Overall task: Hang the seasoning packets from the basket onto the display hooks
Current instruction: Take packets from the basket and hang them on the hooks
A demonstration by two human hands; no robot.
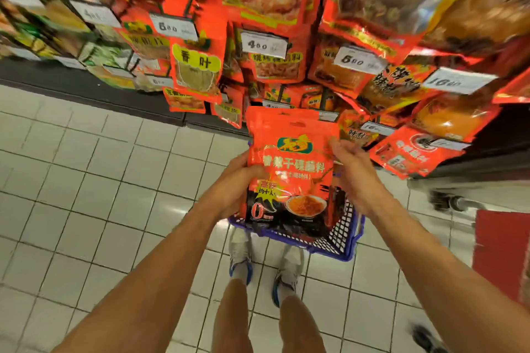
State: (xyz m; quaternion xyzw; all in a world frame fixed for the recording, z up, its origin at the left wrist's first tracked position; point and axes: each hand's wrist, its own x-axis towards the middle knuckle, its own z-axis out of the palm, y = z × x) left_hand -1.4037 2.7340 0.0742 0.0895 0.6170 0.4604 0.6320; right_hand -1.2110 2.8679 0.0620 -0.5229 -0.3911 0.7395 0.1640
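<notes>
Packet: red seasoning packets (289, 169), seemingly a small stack, upright and face-on, above the basket's far edge and below the hanging display.
Left grip: left hand (238, 183) curled round the stack's left edge, thumb on the front face.
Right grip: right hand (354, 172) clasping the right edge, fingertips on the upper right of the front packet.
Basket: blue basket (348, 233) on the tiled floor (86, 180), mostly hidden behind the stack; contents not visible.
Hang hole: slot near the stack's top edge, just under a lower price tag (378, 127).
Hooks: display hooks mostly hidden behind hung packets (272, 46) and tags; free prong not discernible.
Stage: probably lifted out, not yet hung.
Risk, slippage: glossy film and several packets held at the edges only; likely to fan out or drop if one hand lets go.
Risk, misalignment: holes in the stack may not line up, so the prong catches only the front packet.
Risk, crowding: neighbouring packets close on both sides; easily knocked off.
</notes>
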